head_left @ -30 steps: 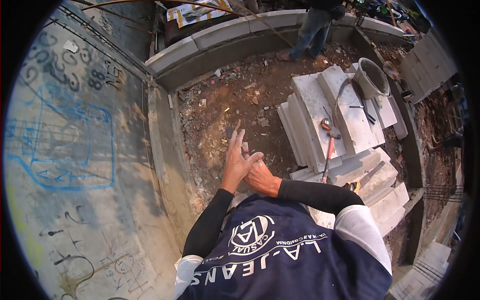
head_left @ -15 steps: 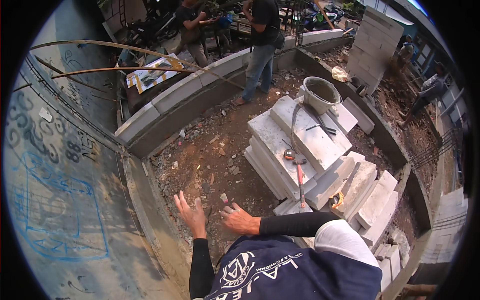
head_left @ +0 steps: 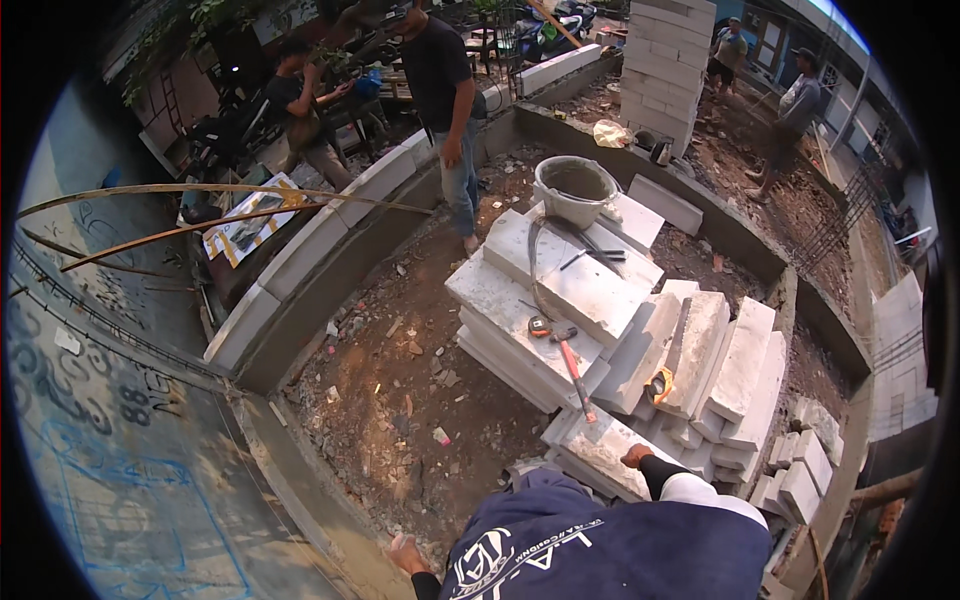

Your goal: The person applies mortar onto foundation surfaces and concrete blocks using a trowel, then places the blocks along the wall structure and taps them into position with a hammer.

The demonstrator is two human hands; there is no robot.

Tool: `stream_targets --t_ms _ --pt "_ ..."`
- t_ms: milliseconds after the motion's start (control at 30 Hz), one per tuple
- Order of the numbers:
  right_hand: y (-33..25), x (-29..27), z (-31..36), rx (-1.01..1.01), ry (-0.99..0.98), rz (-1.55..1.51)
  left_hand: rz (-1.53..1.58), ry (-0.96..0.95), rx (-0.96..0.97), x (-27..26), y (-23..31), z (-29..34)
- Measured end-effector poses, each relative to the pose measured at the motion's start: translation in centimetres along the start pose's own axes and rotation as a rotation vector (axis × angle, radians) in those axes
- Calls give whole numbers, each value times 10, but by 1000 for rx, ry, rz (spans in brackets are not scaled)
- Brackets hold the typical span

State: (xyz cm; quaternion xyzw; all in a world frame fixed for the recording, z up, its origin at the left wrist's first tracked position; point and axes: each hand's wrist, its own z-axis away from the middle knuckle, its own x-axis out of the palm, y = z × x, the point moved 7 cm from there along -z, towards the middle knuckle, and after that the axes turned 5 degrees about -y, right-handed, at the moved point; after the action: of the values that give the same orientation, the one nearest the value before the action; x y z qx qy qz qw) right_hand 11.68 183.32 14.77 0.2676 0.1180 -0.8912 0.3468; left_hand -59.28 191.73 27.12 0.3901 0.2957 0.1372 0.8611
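Note:
My right hand (head_left: 636,456), its fingers curled and nothing seen in them, rests on a pale lightweight block (head_left: 600,446) at the near end of the stack. Down by the concrete footing at the left, my left hand (head_left: 406,554) is partly in view, fingers loosely stretched and holding nothing visible. Beyond the right hand lies a hammer (head_left: 575,372) with a red handle, its head beside an orange-and-black tape measure (head_left: 540,327). A handsaw with a yellow-orange handle (head_left: 658,384) lies among the blocks to the right.
A mortar-smeared bucket (head_left: 576,190) stands on the far blocks, near dark rods (head_left: 590,255). Low block walls (head_left: 370,190) enclose rubble-strewn soil (head_left: 390,400). Bent wooden strips (head_left: 190,190) jut in at left. A person (head_left: 450,110) stands by the far wall; others are farther off.
My hands have moved apart: the right onto the block, the left down toward the footing. The view has shifted, and the nearest standing person appears farther left.

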Motion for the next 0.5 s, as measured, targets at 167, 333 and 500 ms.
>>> stream_targets --t_ms 167,333,500 --pt "-13 16 12 -174 117 -138 -115 -220 93 52 46 -1" --pt "-75 5 68 -321 279 -450 -188 -399 318 109 61 -44" --pt "-55 41 118 -279 289 -717 -577 -493 402 149 109 -25"
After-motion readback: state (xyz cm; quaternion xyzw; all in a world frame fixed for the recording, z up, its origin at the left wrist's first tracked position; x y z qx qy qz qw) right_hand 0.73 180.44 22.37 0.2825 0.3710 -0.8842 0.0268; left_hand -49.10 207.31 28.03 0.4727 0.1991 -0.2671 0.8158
